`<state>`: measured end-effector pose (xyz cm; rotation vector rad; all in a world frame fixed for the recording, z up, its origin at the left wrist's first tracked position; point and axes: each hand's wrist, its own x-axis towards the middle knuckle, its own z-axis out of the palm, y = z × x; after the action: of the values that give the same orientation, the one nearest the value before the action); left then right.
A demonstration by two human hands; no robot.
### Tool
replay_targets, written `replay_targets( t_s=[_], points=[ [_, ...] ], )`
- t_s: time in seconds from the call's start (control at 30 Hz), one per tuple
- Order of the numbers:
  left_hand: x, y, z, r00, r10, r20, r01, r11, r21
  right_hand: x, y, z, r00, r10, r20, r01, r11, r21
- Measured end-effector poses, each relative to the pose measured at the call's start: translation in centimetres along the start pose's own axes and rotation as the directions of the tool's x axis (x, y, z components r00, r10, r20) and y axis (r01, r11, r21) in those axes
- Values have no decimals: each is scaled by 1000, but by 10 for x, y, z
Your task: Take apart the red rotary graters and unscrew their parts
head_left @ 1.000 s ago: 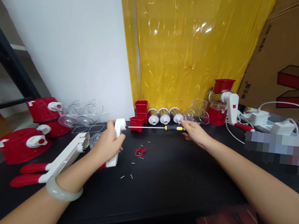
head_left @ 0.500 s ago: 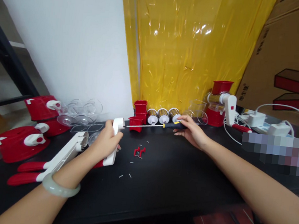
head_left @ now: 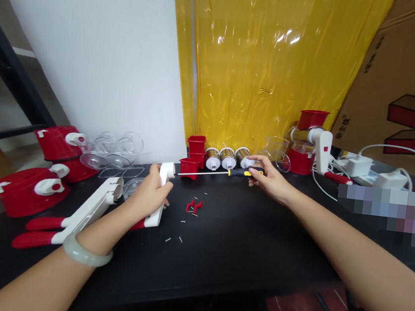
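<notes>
Black tabletop [head_left: 240, 259], yellow plastic curtain [head_left: 275, 83] behind. Left hand [head_left: 150, 194] clenched round a white crank handle [head_left: 166, 171], stood nearly upright, probably to brace its round end against the tool. Right hand [head_left: 270, 179] pinches a screwdriver [head_left: 243, 173] by its grip, thumb and fingertips, shaft near level, presumably for easy twisting. Tip at that round end; seating unclear. Red clips [head_left: 197, 206], loose screws [head_left: 180, 239] lie near, likely for reach. Versus half a second ago: right fingers regripped, more yellow inlay showing; clips unmoved.
</notes>
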<state>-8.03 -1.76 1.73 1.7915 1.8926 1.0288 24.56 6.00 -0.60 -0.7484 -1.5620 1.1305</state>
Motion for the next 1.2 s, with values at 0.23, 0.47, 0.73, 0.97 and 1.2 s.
replay_targets(
  t_s=[0.23,0.47,0.73,0.97,1.2],
  points=[
    [4,-15,12,998,-24,54,28,997,-74,2,-4,-1,1000,29,4,-29,990,141],
    [-2,-3,12,997,-55,53,60,994,-90,4,-6,-4,992,115,-44,-123,897,-425],
    [4,-9,8,999,-42,16,44,985,-168,2,-5,0,1000,2,-12,-4,987,-158],
    [-2,1,5,999,10,-40,-18,978,-208,0,-8,1,997,21,-75,-1,965,261],
    [-5,6,0,996,47,-77,-60,982,-178,0,-5,10,991,66,-112,-41,977,208]
  ],
)
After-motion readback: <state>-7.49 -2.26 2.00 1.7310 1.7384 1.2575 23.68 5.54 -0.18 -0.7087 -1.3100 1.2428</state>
